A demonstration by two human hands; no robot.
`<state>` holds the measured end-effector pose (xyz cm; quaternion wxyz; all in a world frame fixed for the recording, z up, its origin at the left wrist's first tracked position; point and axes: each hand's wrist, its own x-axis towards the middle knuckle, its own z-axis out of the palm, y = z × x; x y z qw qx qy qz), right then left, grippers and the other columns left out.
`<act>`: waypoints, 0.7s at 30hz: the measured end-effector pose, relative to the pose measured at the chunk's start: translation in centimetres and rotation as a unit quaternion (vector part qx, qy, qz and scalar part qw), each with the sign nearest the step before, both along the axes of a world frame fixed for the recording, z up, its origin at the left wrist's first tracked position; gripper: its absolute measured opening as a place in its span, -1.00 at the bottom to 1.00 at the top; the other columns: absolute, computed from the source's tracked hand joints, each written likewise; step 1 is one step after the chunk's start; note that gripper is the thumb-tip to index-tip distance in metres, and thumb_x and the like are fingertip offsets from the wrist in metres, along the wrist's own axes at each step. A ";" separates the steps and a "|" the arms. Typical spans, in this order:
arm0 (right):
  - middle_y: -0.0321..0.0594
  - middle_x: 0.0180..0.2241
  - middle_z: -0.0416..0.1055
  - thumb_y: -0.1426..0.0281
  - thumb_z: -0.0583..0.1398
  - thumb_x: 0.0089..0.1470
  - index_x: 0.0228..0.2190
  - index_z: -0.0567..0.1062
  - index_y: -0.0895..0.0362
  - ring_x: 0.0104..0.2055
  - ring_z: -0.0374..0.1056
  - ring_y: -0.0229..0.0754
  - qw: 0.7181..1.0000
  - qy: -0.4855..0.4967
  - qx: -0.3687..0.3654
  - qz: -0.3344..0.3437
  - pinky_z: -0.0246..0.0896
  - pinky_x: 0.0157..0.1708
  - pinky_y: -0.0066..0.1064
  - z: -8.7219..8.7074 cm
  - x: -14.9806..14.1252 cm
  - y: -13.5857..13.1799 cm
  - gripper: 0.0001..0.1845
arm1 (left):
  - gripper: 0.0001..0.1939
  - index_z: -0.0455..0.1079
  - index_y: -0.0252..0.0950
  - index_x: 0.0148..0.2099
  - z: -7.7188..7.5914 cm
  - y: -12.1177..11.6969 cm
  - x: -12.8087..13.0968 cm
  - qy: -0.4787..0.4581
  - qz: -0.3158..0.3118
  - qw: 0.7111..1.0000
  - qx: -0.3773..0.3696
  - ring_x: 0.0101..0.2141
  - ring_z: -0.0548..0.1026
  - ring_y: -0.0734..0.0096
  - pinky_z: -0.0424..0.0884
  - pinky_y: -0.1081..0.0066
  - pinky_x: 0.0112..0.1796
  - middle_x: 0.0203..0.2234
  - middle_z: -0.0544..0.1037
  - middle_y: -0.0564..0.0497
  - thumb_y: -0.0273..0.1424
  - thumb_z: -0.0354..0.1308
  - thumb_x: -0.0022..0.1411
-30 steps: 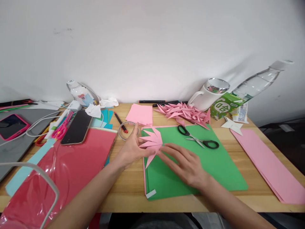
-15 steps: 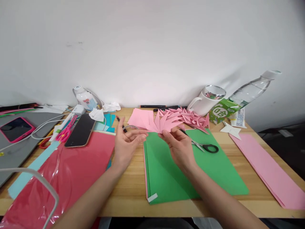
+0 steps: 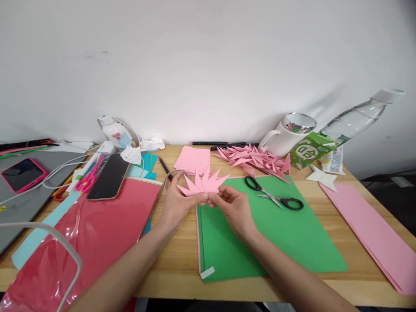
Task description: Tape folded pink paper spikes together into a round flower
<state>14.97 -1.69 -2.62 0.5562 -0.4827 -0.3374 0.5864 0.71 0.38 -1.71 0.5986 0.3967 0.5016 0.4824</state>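
Note:
A spiky pink folded-paper flower (image 3: 205, 181) is held up between my two hands, its points fanned upward. My left hand (image 3: 178, 200) pinches its lower left edge, thumb in front. At the lower right of the flower, my right hand (image 3: 234, 207) closes thumb and fingers on the base, thumb tips nearly meeting. Underneath lies a stack of green paper (image 3: 279, 242). Black-handled scissors (image 3: 274, 197) rest slightly open on it, right of my right hand. Behind the flower is a stack of pink paper squares (image 3: 193, 158). A heap of pink folded pieces (image 3: 255, 159) lies to its right.
A white mug (image 3: 288, 136), a green packet (image 3: 310, 151) and a tilted water bottle (image 3: 357, 115) stand at the back right. Pink sheets (image 3: 370, 238) lie far right. On the left are red sheets in plastic (image 3: 107, 234), a phone (image 3: 108, 177), pink scissors (image 3: 91, 173) and white cables (image 3: 61, 242).
My left hand, open and empty before, has closed on the flower's left side. The flower has come down toward me and turned, and my right hand has shifted slightly left with it.

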 end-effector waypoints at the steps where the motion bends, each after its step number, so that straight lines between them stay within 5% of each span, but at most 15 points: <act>1: -0.31 -0.64 0.44 0.15 0.43 -0.35 -0.60 0.42 0.14 -0.59 0.35 -0.27 1.000 -0.012 0.004 0.009 0.30 -0.52 -0.42 -0.1 0.1 0.0 -0.60 | -0.06 0.13 -0.27 0.21 0.0 0.0 0.0 -0.005 -0.018 1.000 -0.009 -0.48 0.55 0.38 0.47 0.45 -0.43 -0.40 0.59 0.02 -0.46 0.45 -0.23; 6: -0.30 -0.65 0.41 0.09 0.41 -0.34 -0.63 0.45 0.15 -0.61 0.29 -0.29 0.998 -0.039 0.017 0.051 0.25 -0.54 -0.42 -0.4 0.4 0.2 -0.59 | -0.27 0.31 -0.36 0.07 -0.1 0.0 0.2 -0.030 -0.068 0.997 -0.018 -0.52 0.52 0.45 0.46 0.48 -0.47 -0.42 0.58 -0.01 -0.45 0.44 -0.21; 14: -0.26 -0.53 0.50 0.16 0.42 -0.34 -0.49 0.53 0.17 -0.51 0.38 -0.23 0.999 0.024 -0.026 0.040 0.36 -0.44 -0.37 0.0 -0.1 0.4 -0.61 | -0.13 0.21 -0.41 0.17 0.6 0.4 0.2 -0.018 0.014 0.999 -0.041 -0.53 0.52 0.43 0.48 0.43 -0.43 -0.56 0.52 0.11 -0.34 0.43 -0.20; 21: -0.21 -0.62 0.51 0.19 0.42 -0.34 -0.62 0.57 0.19 -0.61 0.36 -0.24 0.996 -0.029 -0.044 0.076 0.33 -0.55 -0.39 -0.4 0.3 0.3 -0.69 | -0.19 0.25 -0.33 0.17 0.4 0.1 -0.2 0.074 -0.018 0.997 -0.032 -0.55 0.55 0.35 0.43 0.46 -0.47 -0.61 0.55 0.13 -0.38 0.41 -0.16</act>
